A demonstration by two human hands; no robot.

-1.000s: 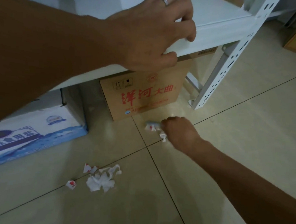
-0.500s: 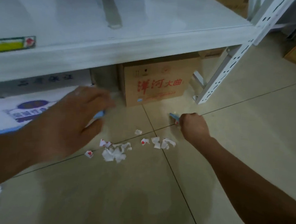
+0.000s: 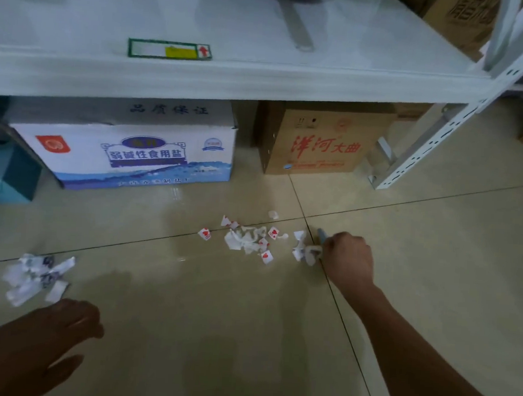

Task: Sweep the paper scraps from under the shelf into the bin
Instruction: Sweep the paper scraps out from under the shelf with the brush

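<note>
A cluster of white paper scraps (image 3: pixel 248 241) with red heart marks lies on the tiled floor in front of the white metal shelf (image 3: pixel 230 79). My right hand (image 3: pixel 347 255) is closed around a small blue-handled brush (image 3: pixel 321 235), only its handle tip showing, and rests against the right edge of the scraps. A second heap of scraps (image 3: pixel 36 276) with bluish print lies at the far left. My left hand (image 3: pixel 59 332) hovers low near it, fingers spread and holding nothing. No bin is in view.
Under the shelf stand a white and blue carton (image 3: pixel 128 156), a brown carton (image 3: pixel 321 143) with red characters, and a teal box (image 3: pixel 4 170) at the left. The shelf's perforated leg (image 3: pixel 409 158) meets the floor at the right. More cartons sit at the far right.
My left hand let go of the shelf edge and dropped to the floor at the lower left. My right hand dragged the scraps out from the brown carton toward me. The view pulled back.
</note>
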